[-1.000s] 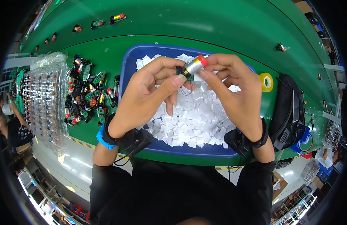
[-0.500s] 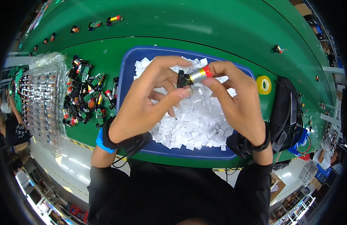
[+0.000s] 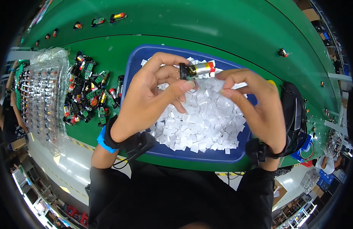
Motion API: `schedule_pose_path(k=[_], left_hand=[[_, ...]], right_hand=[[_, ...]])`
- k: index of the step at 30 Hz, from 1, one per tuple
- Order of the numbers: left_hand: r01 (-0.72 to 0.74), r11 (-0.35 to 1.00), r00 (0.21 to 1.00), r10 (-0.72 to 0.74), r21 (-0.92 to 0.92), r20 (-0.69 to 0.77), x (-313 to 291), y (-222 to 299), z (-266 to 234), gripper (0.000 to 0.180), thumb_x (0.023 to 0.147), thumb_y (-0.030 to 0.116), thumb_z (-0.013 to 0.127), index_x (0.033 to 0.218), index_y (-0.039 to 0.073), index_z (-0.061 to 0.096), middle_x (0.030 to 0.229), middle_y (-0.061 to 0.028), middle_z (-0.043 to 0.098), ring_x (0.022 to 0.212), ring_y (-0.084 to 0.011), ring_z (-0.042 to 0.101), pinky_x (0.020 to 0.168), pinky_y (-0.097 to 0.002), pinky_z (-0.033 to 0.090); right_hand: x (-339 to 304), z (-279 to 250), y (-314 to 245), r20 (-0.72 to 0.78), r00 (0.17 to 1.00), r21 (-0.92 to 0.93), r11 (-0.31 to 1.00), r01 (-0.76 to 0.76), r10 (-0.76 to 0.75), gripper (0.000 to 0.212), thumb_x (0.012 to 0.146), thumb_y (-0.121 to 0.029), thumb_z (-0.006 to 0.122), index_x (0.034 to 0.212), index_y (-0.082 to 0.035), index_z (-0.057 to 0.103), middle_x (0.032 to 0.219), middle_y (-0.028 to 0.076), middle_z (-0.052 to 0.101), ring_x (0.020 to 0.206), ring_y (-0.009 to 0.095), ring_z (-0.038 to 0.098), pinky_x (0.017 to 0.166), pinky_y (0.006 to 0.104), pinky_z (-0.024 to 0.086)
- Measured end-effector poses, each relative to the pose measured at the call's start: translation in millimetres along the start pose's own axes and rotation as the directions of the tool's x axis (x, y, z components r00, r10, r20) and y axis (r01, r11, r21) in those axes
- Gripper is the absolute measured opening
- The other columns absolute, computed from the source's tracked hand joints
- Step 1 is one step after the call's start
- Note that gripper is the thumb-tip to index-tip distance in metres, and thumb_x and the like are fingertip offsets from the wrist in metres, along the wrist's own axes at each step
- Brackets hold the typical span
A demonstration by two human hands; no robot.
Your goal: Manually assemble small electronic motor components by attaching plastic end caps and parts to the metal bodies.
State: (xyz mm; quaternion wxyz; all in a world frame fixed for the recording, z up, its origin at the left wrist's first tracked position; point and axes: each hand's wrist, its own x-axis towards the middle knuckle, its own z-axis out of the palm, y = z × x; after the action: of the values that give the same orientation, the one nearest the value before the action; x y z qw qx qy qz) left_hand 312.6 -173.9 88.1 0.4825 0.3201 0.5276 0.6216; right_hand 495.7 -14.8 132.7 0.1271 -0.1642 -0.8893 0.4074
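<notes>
My left hand [image 3: 149, 91] grips a small electronic assembly by its black round end piece [image 3: 183, 71]. From that end, thin wires run to a silver and yellow cylindrical battery [image 3: 201, 69] with a red end. A small white piece shows at the red end. My right hand [image 3: 256, 95], a little right of the battery and apart from it, has thumb and fingers drawn together; whatever lies between the fingertips is too small to name. Below both hands is a blue tray [image 3: 191, 154] with many small white squares [image 3: 195, 126] heaped in it.
Left of the tray lies a pile of similar battery assemblies [image 3: 86, 91], beside clear plastic blister trays [image 3: 44, 103]. More assemblies [image 3: 118, 17] sit on the far green surface. Right are a yellow tape roll [image 3: 272, 82], partly hidden, and a black bag [image 3: 293, 110]. Another person's arm [image 3: 14, 108] shows far left.
My right hand has let go of the battery's red end and moved right and slightly nearer. My left hand keeps the assembly in nearly the same place; the white piece at the red end now shows.
</notes>
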Motion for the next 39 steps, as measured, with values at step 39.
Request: schedule_pose_path(k=[39], left_hand=[[0.092,0.995,0.995,-0.093,-0.039,-0.027,-1,6,13,0.036,0.107,0.028,0.041,0.115,-0.002,0.06,0.11,-0.0099,0.063,0.099,-0.0165,0.061,0.086,-0.0353,0.052]], right_hand=[[4,27,-6,-0.04,0.82,-0.461,0.739,0.492,-0.571,0.036,0.063,-0.012,0.082,0.095,-0.006,0.066,0.102,0.004,0.072,0.084,0.024,0.061,0.074,0.0379,0.048]])
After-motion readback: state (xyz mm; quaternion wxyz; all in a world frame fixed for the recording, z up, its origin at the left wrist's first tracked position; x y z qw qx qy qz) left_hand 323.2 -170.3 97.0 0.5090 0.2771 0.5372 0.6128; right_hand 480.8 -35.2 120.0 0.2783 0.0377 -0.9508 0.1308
